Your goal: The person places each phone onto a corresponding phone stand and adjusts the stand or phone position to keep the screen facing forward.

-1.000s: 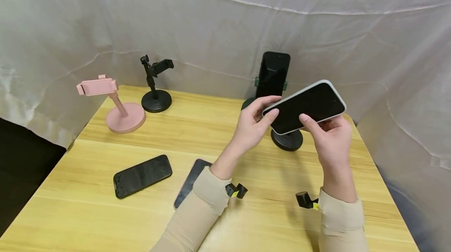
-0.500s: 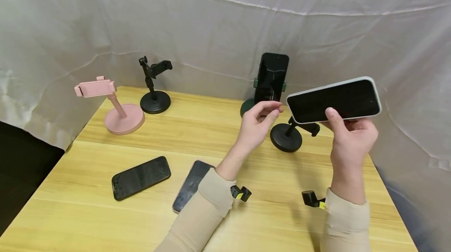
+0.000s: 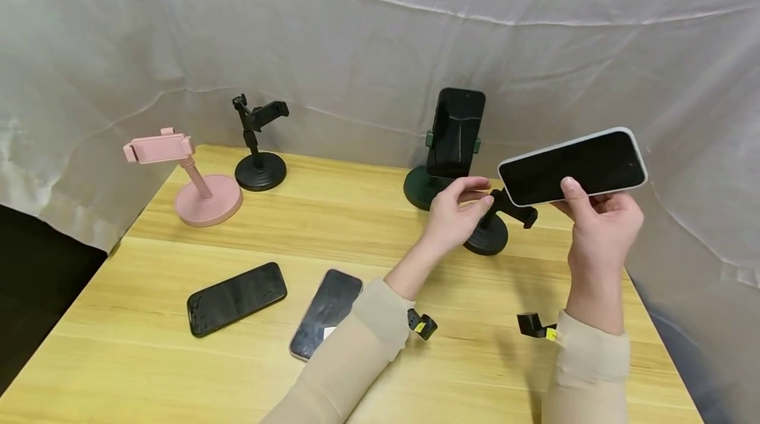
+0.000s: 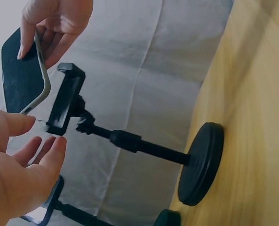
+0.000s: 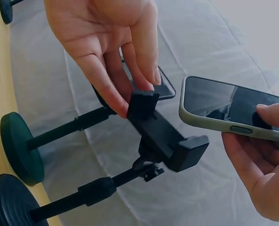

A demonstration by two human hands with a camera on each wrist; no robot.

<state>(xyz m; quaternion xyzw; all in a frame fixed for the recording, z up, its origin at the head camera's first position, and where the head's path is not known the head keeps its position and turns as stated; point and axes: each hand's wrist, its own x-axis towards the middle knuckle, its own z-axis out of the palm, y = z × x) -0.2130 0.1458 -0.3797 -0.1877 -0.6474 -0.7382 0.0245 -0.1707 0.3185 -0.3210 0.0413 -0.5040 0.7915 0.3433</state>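
Observation:
My right hand (image 3: pixel 602 239) grips a smartphone in a pale case (image 3: pixel 600 157), thumb on its dark screen and fingers behind. The phone is held sideways in the air beside a black phone stand (image 3: pixel 489 239), overlapping its holder in the head view. My left hand (image 3: pixel 454 219) is at the stand's holder, with nothing held. In the left wrist view its thumb and loosely bent fingers lie either side of one end of the clamp (image 4: pixel 66 101). The right wrist view shows the fingertips right at the clamp's end (image 5: pixel 144 101), its two grips spread with no phone between them.
Behind, a green stand (image 3: pixel 418 188) bears an upright black phone (image 3: pixel 457 134). At the back left are a pink stand (image 3: pixel 208 203) and another black stand (image 3: pixel 261 173). Two phones lie on the table: a black one (image 3: pixel 237 299) and a pink-edged one (image 3: pixel 326 308). A grey cloth (image 3: pixel 356 68) hangs behind.
My left hand has let go of the pale-cased phone and moved right to the black stand's holder. My right hand has carried the phone to the right.

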